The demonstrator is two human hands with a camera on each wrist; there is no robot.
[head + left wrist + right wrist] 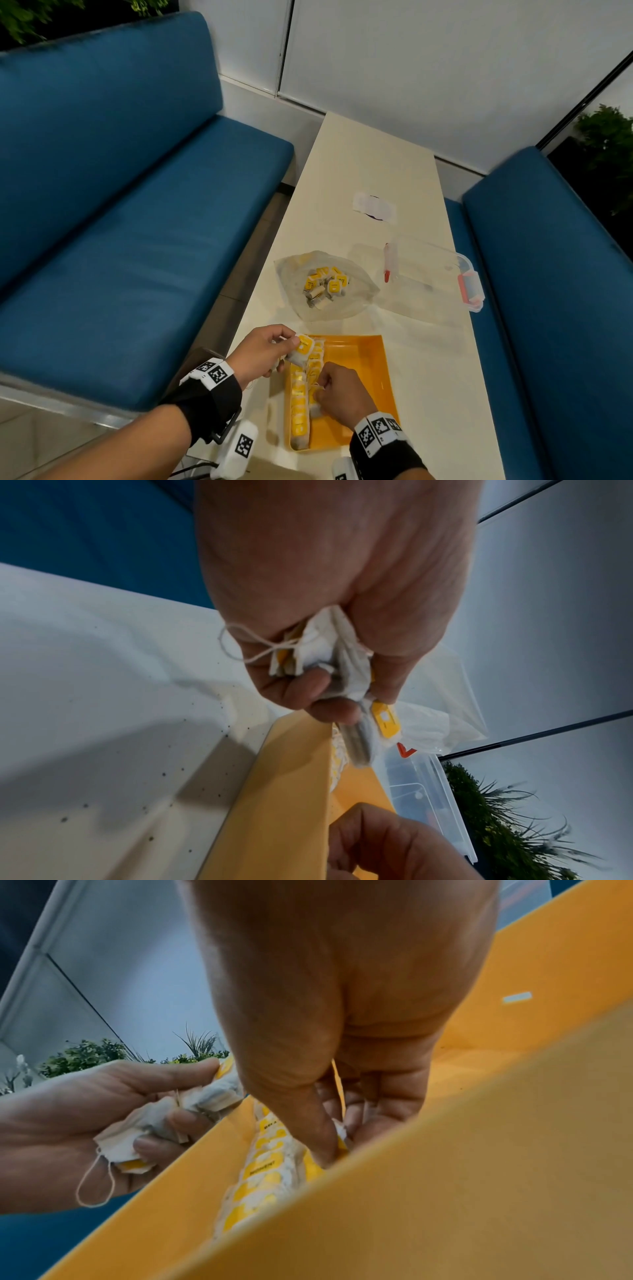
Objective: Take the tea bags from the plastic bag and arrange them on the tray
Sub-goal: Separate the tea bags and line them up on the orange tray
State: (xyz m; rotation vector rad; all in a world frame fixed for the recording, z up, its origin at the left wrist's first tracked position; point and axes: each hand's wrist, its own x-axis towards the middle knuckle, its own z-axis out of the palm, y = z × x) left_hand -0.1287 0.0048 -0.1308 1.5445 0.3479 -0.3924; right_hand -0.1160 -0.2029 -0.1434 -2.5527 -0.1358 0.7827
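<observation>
From the head view, the arranging step is judged to be in hand. A small bunch of tea bags [301,349] is gripped in the left hand [260,353] at the far left corner of the orange tray [363,370], which lies on the bench [376,164]. The right hand [339,394] is lowered into the tray, its fingers curled at a second row beside a full row of tea bags [298,404] set along the left wall. More tea bags remain in the plastic bag [325,284] beyond the tray, beside a clear lidded box [442,274].

In the left wrist view, the bunch is seen clamped between thumb and curled fingers [301,688], with loose strings hanging out and a yellow tag showing.

In the right wrist view, a single tea bag is pinched between the thumb and fingertips [369,1118] of the right hand and is pressed down against the laid row.

The task is judged partly done. Next, the pinched bag would need to be released flat in line, and another drawn from the left hand's bunch.
</observation>
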